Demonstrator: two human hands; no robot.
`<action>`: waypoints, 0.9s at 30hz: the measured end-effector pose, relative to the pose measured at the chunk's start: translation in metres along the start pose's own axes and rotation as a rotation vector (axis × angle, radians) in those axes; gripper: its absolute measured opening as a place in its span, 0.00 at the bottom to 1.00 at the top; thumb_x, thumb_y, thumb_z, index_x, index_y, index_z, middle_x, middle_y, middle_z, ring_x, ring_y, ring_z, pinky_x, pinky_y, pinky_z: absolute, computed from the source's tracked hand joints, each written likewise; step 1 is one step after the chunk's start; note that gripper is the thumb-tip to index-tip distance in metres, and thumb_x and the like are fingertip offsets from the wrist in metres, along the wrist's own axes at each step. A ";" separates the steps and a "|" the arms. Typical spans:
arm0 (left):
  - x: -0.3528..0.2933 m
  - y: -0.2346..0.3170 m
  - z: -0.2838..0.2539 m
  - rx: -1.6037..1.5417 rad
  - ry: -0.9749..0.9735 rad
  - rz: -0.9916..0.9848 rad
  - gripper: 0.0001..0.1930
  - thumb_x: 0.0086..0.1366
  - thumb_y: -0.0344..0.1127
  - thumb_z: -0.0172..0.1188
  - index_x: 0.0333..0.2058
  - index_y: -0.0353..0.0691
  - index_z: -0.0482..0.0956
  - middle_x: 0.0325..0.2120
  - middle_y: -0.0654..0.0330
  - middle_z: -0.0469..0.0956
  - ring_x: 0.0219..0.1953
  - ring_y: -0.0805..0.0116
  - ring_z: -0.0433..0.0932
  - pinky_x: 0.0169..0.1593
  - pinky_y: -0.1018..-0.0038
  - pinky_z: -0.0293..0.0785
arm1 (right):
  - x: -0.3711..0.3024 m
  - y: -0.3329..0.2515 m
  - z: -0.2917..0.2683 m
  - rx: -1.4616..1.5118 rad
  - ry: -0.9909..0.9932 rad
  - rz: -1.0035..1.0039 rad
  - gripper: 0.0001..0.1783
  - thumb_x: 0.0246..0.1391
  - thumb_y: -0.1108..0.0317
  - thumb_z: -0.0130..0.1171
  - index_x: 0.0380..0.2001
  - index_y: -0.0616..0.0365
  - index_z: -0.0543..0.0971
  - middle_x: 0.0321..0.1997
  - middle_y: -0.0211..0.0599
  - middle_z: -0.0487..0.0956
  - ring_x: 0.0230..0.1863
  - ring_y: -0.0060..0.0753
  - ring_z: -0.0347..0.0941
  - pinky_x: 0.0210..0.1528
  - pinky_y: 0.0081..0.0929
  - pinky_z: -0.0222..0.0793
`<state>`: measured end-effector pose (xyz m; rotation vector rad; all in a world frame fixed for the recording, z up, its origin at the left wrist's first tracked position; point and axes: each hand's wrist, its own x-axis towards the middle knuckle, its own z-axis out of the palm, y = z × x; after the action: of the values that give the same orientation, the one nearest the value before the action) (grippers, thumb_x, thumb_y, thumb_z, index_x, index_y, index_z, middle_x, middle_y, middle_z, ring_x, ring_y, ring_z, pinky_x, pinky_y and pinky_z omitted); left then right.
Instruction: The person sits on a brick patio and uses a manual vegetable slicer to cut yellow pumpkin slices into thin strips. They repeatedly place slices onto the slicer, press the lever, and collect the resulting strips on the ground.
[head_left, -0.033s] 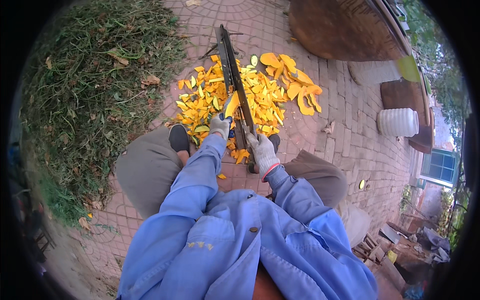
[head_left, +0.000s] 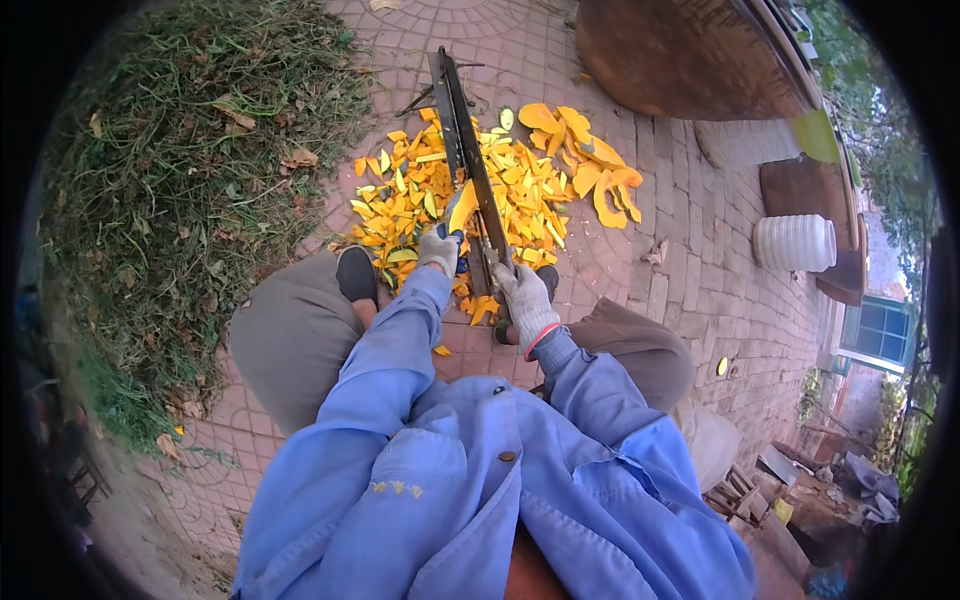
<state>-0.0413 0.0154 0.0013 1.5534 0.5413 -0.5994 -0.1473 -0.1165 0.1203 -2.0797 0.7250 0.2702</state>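
Between my knees stands a long dark metal hinged cutter (head_left: 478, 165), its long bar and base reaching away from me. My left hand (head_left: 438, 250), in a pale glove with dark blue on it, is closed around an orange pumpkin slice (head_left: 463, 205) held against the cutter's left side. Wrapped round the near end of the cutter's upper bar is my right hand (head_left: 525, 298), in a whitish knit glove with a red cuff edge. Chopped pumpkin pieces (head_left: 530, 190) lie heaped on both sides of the cutter. Larger curved pumpkin slices (head_left: 605, 185) rest to the pile's right.
A big heap of dry vines (head_left: 200, 150) covers the left side. Large brown vats (head_left: 690, 60) and a white ribbed tub (head_left: 795, 244) stand at the right on the brick paving (head_left: 660, 280). Scrap wood (head_left: 745, 495) lies at lower right. My shoes flank the cutter.
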 end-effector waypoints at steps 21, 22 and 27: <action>0.037 0.032 -0.038 0.227 -0.031 0.228 0.19 0.64 0.40 0.57 0.50 0.36 0.76 0.30 0.53 0.82 0.30 0.59 0.79 0.35 0.67 0.71 | 0.000 -0.002 0.023 -0.095 0.040 0.037 0.22 0.56 0.52 0.59 0.36 0.65 0.74 0.28 0.58 0.77 0.33 0.63 0.74 0.35 0.45 0.68; 0.038 0.032 -0.036 0.189 -0.045 0.202 0.19 0.64 0.40 0.57 0.50 0.36 0.77 0.30 0.53 0.82 0.30 0.60 0.79 0.35 0.67 0.70 | 0.000 0.002 0.026 -0.127 0.046 0.055 0.23 0.55 0.52 0.60 0.35 0.65 0.74 0.24 0.53 0.77 0.28 0.53 0.75 0.32 0.41 0.68; 0.024 0.041 -0.045 0.110 -0.133 0.130 0.19 0.63 0.30 0.57 0.53 0.33 0.74 0.34 0.61 0.79 0.27 0.75 0.72 0.32 0.76 0.69 | -0.022 -0.095 -0.051 -0.011 -0.059 0.232 0.22 0.54 0.53 0.62 0.31 0.65 0.74 0.19 0.38 0.74 0.22 0.27 0.71 0.26 0.28 0.65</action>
<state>0.0062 0.0569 0.0177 1.6255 0.3083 -0.6364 -0.1135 -0.1083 0.2246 -1.9899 0.9312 0.4643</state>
